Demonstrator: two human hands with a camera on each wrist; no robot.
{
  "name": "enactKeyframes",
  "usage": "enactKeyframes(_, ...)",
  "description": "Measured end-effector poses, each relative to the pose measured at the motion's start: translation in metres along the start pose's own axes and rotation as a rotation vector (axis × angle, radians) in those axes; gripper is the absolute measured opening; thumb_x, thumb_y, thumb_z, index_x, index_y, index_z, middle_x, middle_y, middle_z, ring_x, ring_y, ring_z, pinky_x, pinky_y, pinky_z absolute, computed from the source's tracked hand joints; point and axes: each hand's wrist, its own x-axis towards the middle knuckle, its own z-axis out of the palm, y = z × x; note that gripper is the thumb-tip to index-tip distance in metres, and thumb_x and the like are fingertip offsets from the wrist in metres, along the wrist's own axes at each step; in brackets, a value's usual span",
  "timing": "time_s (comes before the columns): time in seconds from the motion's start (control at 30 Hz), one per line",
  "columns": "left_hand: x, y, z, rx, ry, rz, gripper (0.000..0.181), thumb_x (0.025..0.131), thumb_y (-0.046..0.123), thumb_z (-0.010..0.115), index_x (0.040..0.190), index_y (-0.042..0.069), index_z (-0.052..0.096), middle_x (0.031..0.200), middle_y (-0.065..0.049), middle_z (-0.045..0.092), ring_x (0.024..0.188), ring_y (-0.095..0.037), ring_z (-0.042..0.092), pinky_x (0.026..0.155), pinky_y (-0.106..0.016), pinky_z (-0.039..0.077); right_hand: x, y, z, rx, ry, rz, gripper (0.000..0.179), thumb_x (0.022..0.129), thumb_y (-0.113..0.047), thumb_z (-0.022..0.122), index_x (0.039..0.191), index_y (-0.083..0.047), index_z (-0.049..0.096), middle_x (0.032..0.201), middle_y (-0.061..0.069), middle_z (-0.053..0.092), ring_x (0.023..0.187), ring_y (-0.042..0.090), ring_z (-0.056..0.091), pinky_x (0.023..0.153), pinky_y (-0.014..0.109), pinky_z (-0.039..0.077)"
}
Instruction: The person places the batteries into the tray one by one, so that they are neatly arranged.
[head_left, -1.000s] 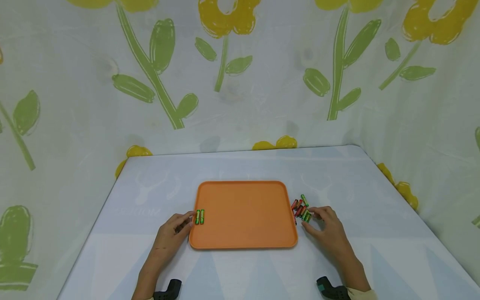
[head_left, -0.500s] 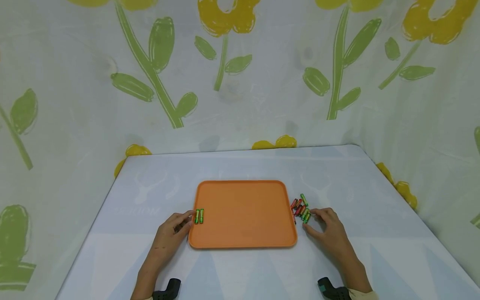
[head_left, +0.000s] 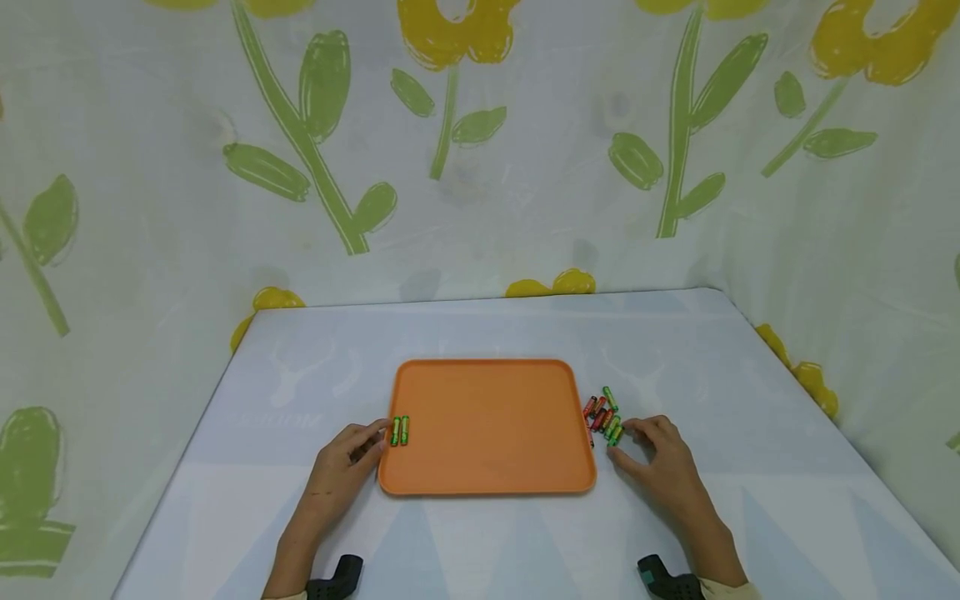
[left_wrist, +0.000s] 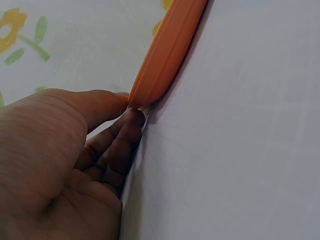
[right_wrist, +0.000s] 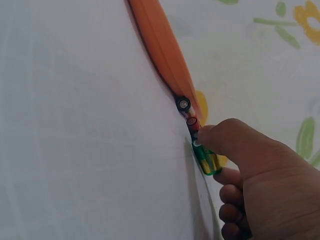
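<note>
An orange tray [head_left: 487, 429] lies on the table, with two green batteries [head_left: 400, 431] side by side near its left rim. My left hand [head_left: 341, 471] holds that rim; in the left wrist view the thumb is on the tray's edge [left_wrist: 165, 55] and the curled fingers sit below it. Just off the tray's right side lies a small heap of red batteries [head_left: 599, 414] and green ones. At the heap's near right end, my right hand [head_left: 666, 467] pinches a green battery [right_wrist: 205, 159] between thumb and forefinger, the other fingers curled.
Another green battery [head_left: 610, 398] lies at the far end of the heap, and a red one touches the tray's right side. The pale patterned table [head_left: 480, 550] extends around the tray. Behind it hangs a flower-print cloth [head_left: 525, 208].
Both hands stay almost in place. The right hand has shifted very slightly right at the heap's end, and the view has drifted a little.
</note>
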Motion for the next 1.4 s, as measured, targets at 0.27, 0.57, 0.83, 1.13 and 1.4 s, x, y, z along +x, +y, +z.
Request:
enactKeyframes(0.27,0.0,0.0,-0.002,0.002,-0.004,-0.001,0.04,0.099,0.021,0.065,0.139,0.017,0.062,0.103,0.001,0.059,0.09,-0.014,0.052,0.077,-0.026,0.047,0.0,-0.008,-0.003,0.041,0.025,-0.022,0.04,0.08,-0.021,0.086,0.113,-0.007,0.069,0.106,0.004,0.055,0.097,0.02,0.057,0.083,0.025,0.046)
enactKeyframes(0.57,0.0,-0.001,-0.003,-0.003,-0.006,-0.001,0.04,0.099,0.02,0.066,0.139,0.016,0.062,0.102,0.001,0.059,0.09,-0.015,0.052,0.077,-0.026,0.047,0.004,-0.015,-0.003,0.094,0.044,-0.134,0.04,0.078,-0.015,0.088,0.112,-0.005,0.07,0.1,0.004,0.055,0.089,0.02,0.056,0.075,0.037,0.05)
enactKeyframes(0.83,-0.001,0.001,-0.001,-0.01,-0.009,-0.007,0.038,0.099,0.017,0.066,0.137,0.017,0.064,0.102,0.002,0.06,0.09,-0.015,0.052,0.077,-0.026,0.047,0.005,-0.017,0.001,0.102,0.034,-0.182,0.042,0.077,-0.013,0.088,0.113,-0.005,0.07,0.101,0.003,0.055,0.089,0.021,0.056,0.075,0.039,0.051)
enactKeyframes(1.13,-0.001,-0.002,-0.001,-0.003,0.007,-0.012,0.038,0.099,0.019,0.066,0.137,0.018,0.064,0.101,0.002,0.059,0.089,-0.014,0.051,0.075,-0.026,0.046,0.011,-0.024,0.006,0.12,0.0,-0.213,0.043,0.077,-0.014,0.088,0.115,-0.005,0.069,0.103,0.001,0.055,0.092,0.018,0.055,0.08,0.036,0.051)
enactKeyframes(1.4,-0.003,0.001,-0.002,-0.01,0.014,0.006,0.038,0.098,0.016,0.067,0.137,0.016,0.064,0.101,0.002,0.059,0.088,-0.015,0.052,0.075,-0.026,0.047,0.017,-0.029,0.012,0.164,0.013,-0.294,0.042,0.074,-0.011,0.09,0.111,-0.007,0.07,0.1,0.001,0.056,0.087,0.015,0.057,0.077,0.03,0.051)
